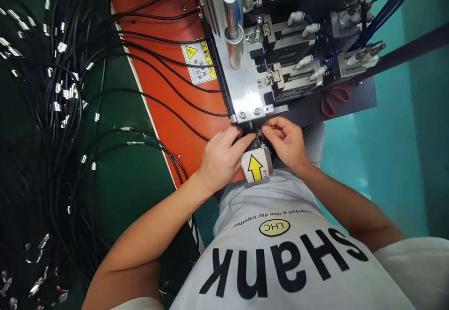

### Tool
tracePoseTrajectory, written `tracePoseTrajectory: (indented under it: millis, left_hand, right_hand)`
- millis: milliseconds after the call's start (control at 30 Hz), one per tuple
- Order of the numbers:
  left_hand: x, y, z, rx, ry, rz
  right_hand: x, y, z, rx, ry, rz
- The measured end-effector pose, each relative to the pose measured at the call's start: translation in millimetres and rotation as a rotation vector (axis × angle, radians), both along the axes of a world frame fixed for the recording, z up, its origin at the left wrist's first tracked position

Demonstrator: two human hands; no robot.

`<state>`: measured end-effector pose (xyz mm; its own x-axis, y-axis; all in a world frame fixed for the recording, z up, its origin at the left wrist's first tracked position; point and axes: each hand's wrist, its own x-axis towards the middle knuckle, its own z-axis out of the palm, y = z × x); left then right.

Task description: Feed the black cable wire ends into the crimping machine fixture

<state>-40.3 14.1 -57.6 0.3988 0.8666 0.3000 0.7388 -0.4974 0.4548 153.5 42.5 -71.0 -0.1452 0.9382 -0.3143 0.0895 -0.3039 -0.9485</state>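
One large silver-and-black metal machine (242,85), pneumatic fittings on top. Left of it, a dark green tabletop (136,202) bearing a thick heap of black cables with shiny silver ends (52,113). Between them, a flat orange-red panel (164,118). Left hand (221,158) and right hand (286,142) meet at the machine's near end, just above a white plate with a yellow arrow (255,165). Smallest: fine coloured wires (260,135), between the fingertips. Right thumb and forefinger look pinched on them; left thumb bears in alongside, its grip hidden, cannot tell.

Progress, judged: several cables already run across the panel to the machine's edge; the one leading to the left hand appears unfinished. Many remain heaped; whether those are done, unclear.
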Motion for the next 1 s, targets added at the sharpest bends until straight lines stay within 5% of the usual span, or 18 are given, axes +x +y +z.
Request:
tracePoseTrajectory:
  millis: [1000]
  left_hand:
    - [-1.4,1.1,0.2,-0.002,-0.012,-0.01]
  right_hand:
    - [0.7,2.6,-1.8,-0.088,0.055,-0.002]
